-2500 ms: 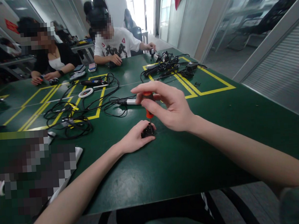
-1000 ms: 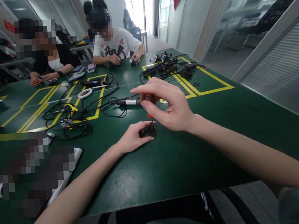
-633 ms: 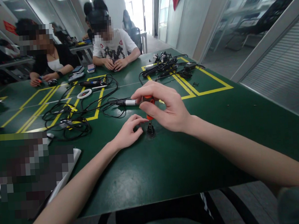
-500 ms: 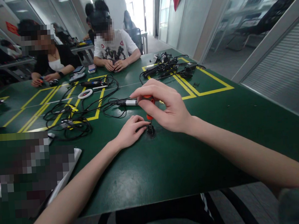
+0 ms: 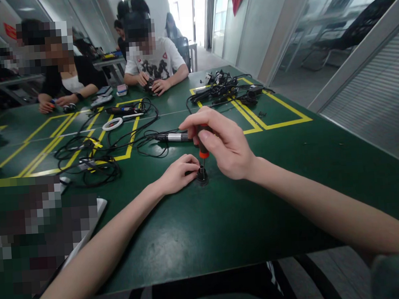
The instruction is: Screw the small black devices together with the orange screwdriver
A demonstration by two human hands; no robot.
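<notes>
Left fingers [image 5: 191, 166] touch a black part [image 5: 202, 177] while right fingers [image 5: 214, 117] grip a screwdriver [image 5: 204, 154]

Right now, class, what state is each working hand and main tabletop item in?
Orange-and-dark-handled screwdriver: nearly upright, pointing down.
Small round black part: resting on the green table.
Bare right hand: closed around the screwdriver.
Bare left hand: at the black part, grip unclear.
Thin white ring: lying flat.
Far black cable pile: tangled.

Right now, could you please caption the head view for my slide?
Right hand points a screwdriver down at a small black part on the green table, left hand beside it.
</notes>
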